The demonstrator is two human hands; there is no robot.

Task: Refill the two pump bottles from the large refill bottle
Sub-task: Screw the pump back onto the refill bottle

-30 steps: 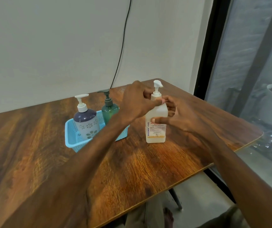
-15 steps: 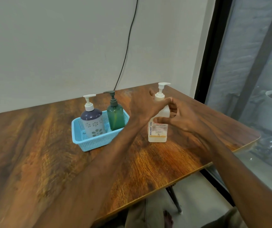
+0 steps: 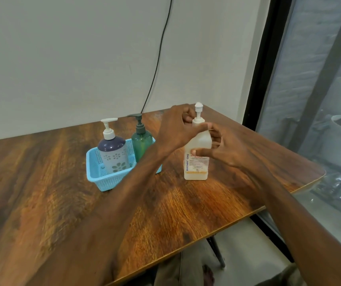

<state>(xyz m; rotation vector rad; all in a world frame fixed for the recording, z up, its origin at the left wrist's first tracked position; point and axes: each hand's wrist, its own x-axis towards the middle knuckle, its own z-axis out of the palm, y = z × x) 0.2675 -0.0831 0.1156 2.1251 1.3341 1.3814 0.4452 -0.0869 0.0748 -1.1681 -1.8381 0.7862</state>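
Here, on the wooden tabletop (image 3: 41, 193) beside a blue basket (image 3: 111, 182), a person's right hand (image 3: 227, 150) wraps the translucent refill bottle (image 3: 196, 166) at mid-body while the left hand (image 3: 175, 129) pinches its pump collar; the smooth, stiff plastic is probably slippery, best gripped around the body.

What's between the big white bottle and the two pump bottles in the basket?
Only the person's left forearm, passing the basket toward the large refill bottle. No other object shows in the gap. The purple pump bottle and green pump bottle have their pumps on.
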